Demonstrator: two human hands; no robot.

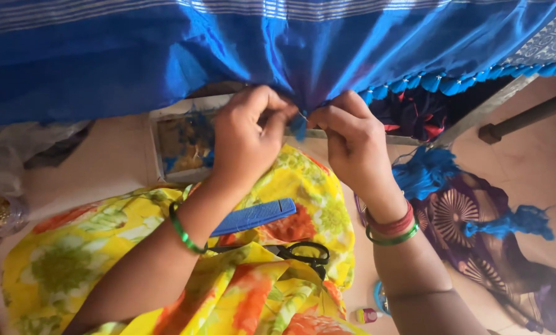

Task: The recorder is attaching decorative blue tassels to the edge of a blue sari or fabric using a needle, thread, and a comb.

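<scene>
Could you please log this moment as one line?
left hand: pinching blue fabric edge | right hand: pinching same edge | lap: blue comb, black scissors

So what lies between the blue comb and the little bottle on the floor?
In the head view, black-handled scissors lie between the blue comb and the small bottle.

One view only — a head-worn camera, looking steeply down and a little forward from close above the hands [302,133]. It faces the blue cloth [166,56] hanging ahead — lap [104,248] below, floor [532,161] at right.
</scene>
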